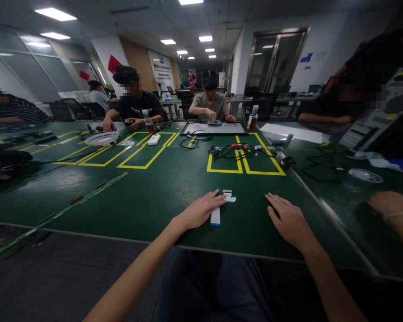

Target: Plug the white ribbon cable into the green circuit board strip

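Note:
My left hand [203, 209] lies flat on the green table [147, 201], fingers stretched toward the right. Under and beside it is a white flat ribbon cable [215, 216] with a blue end pointing toward me; the fingers cover part of it. Just beyond the fingertips lie a small white strip [230, 199] and a small pale connector-like piece [227, 191]; whether they join the cable is hidden. My right hand [289, 219] rests palm down on the table further right, fingers extended, holding nothing.
A long thin green circuit strip [87, 196] lies to the left. Black cables [230, 152] and a white box [154, 139] sit further back. At right are a clear plastic cup [364, 179] and a neighbour's arm [394, 208]. Other people sit across the table.

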`<state>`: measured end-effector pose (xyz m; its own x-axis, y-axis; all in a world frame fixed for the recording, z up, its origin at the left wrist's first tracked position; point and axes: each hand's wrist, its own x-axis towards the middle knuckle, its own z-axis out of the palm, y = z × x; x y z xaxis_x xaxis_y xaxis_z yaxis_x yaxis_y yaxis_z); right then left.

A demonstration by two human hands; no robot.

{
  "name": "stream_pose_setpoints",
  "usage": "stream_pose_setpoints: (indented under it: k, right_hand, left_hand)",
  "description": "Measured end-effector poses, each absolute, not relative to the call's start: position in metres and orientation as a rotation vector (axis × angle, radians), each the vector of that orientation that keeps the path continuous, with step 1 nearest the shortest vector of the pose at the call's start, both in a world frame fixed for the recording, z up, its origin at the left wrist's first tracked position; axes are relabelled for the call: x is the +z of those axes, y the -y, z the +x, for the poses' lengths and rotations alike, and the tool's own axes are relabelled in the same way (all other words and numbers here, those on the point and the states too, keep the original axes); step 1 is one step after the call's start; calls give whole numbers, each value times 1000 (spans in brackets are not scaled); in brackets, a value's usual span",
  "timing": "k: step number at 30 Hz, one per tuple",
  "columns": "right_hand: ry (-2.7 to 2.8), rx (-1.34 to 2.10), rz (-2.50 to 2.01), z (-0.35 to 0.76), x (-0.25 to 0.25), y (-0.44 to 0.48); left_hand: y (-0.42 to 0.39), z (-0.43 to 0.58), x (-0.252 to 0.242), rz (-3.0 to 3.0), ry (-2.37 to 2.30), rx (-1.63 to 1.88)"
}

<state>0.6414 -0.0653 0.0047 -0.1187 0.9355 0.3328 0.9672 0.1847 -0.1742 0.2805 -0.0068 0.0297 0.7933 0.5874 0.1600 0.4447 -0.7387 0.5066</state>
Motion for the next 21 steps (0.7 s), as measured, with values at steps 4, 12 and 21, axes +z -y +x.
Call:
stream_pose_setpoints:
  k: [4, 12, 21]
  right_hand:
    - [2115, -111, -1801, 642, 6, 65]
    - [2118, -110, -1798, 641, 6, 66]
    - [2100, -134, -1790, 639, 7, 67]
  left_hand:
    - [8, 277, 33, 2436, -790, 555]
    - [8, 152, 32, 2350, -1614, 1049]
    - [45, -68, 31, 1952, -2823, 303]
